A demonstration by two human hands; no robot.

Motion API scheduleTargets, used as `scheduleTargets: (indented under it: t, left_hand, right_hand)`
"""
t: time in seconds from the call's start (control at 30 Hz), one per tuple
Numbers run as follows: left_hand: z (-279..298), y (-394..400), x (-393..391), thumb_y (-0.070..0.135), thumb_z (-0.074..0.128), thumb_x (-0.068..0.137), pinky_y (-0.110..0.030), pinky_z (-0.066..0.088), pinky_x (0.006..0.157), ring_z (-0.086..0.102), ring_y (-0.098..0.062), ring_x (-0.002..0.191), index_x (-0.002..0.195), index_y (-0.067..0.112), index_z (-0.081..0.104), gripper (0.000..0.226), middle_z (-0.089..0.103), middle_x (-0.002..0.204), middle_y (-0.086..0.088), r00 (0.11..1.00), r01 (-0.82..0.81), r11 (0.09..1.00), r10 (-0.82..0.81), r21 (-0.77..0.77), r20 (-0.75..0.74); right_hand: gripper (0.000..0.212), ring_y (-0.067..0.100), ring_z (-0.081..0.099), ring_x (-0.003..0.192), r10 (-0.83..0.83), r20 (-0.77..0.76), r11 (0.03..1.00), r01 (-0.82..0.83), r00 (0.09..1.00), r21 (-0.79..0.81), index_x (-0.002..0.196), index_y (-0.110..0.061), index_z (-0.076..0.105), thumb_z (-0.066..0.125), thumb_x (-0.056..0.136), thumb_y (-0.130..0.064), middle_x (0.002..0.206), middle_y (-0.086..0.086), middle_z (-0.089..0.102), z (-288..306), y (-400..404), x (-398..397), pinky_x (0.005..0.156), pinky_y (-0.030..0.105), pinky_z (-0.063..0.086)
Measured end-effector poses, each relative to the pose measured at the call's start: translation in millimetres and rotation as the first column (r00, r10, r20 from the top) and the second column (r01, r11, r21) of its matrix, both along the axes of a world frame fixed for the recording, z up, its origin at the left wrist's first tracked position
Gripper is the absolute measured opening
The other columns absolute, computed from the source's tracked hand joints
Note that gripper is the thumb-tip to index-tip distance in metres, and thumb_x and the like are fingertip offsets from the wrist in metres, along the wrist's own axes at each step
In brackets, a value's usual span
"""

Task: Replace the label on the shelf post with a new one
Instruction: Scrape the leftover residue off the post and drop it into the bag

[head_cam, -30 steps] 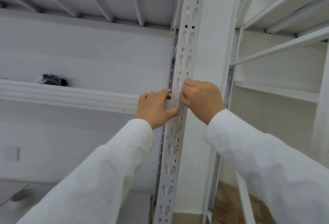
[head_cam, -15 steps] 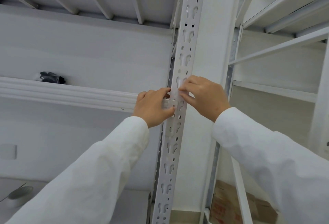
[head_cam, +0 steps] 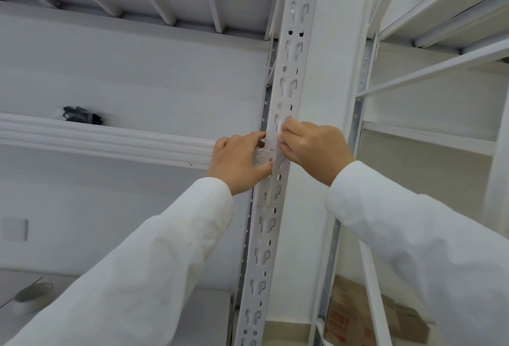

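White post (head_cam: 278,180) | both hands (head_cam: 239,164) (head_cam: 314,150) pinching label (head_cam: 275,136) | tape roll (head_cam: 33,297) lower left

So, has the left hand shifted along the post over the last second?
No. The left hand still pinches the grey plate where the shelf beam meets the post.

I count my two hands, left (head_cam: 238,165) and right (head_cam: 314,150), one slotted post (head_cam: 286,76), one tape roll (head_cam: 31,297), one cardboard box (head_cam: 355,315).
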State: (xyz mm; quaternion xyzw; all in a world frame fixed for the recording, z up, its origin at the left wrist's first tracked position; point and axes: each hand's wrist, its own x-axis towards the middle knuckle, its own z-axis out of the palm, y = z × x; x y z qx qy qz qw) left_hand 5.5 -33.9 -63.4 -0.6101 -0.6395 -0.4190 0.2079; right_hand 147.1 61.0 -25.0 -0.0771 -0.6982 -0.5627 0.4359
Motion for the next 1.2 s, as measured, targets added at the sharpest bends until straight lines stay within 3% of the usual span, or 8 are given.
scheduleTargets:
  t: [0.23,0.3,0.4,0.63,1.03,1.2]
  left_hand:
    - [-4,-2,1,0.037,0.055,0.083,-0.026,0.017,0.102,0.045,-0.014,0.118,0.134,0.029,0.043,0.053,0.058,0.124,0.012,1.000,-0.005,1.000,0.005,-0.003,-0.005]
    - [-4,-3,1,0.035,0.055,0.084,-0.026,0.017,0.101,0.044,-0.013,0.119,0.134,0.029,0.043,0.052,0.058,0.124,0.012,1.000,0.006,1.000,-0.006,-0.011,-0.009]
    - [-1,-3,0,0.034,0.055,0.084,-0.025,0.016,0.101,0.044,-0.013,0.119,0.133,0.029,0.042,0.052,0.057,0.124,0.012,1.000,0.009,1.000,-0.009,-0.009,-0.017]
    - [-1,0,-2,0.035,0.055,0.084,-0.026,0.016,0.102,0.043,-0.014,0.119,0.134,0.028,0.042,0.053,0.057,0.125,0.011,1.000,-0.011,1.000,0.011,0.003,-0.021]
    - [-2,3,2,0.035,0.055,0.083,-0.025,0.016,0.099,0.045,-0.014,0.117,0.132,0.027,0.044,0.050,0.059,0.122,0.011,1.000,-0.008,0.999,0.009,0.050,-0.028]
    - [-1,2,3,0.036,0.054,0.083,-0.026,0.016,0.102,0.045,-0.014,0.118,0.133,0.026,0.044,0.051,0.058,0.123,0.010,1.000,-0.004,0.999,0.005,0.050,-0.011]
  right_hand:
    - [0.014,0.016,0.039,0.039,0.005,-0.008,1.000,-0.005,1.000,-0.007,0.066,-0.009,0.059,0.072,0.070,-0.005,0.077,0.003,0.062,-4,5,-4,0.033,0.019,0.024]
    - [0.014,0.017,0.036,0.038,0.063,-0.027,0.996,-0.064,0.998,-0.067,0.066,-0.007,0.056,0.065,0.078,-0.005,0.072,0.003,0.058,-4,4,-1,0.031,0.020,0.028]
    - [0.025,0.023,0.047,0.041,0.184,-0.014,0.968,-0.184,0.983,-0.168,0.071,-0.005,0.059,0.047,0.091,-0.015,0.075,0.004,0.060,-2,6,5,0.031,0.026,0.038]
    - [0.025,0.022,0.056,0.052,0.216,-0.060,0.922,-0.223,0.975,-0.317,0.074,-0.011,0.063,0.049,0.087,-0.027,0.078,0.002,0.062,-3,-1,6,0.037,0.029,0.045]
    - [0.024,0.025,0.044,0.037,0.120,-0.093,0.954,-0.140,0.988,-0.266,0.067,-0.010,0.058,0.044,0.085,-0.019,0.072,0.004,0.059,-3,-7,0,0.034,0.020,0.032]
    - [0.028,0.030,0.046,0.036,0.191,-0.147,0.934,-0.225,0.971,-0.278,0.063,-0.004,0.057,0.042,0.082,-0.018,0.069,0.013,0.059,37,-12,-10,0.036,0.029,0.042]
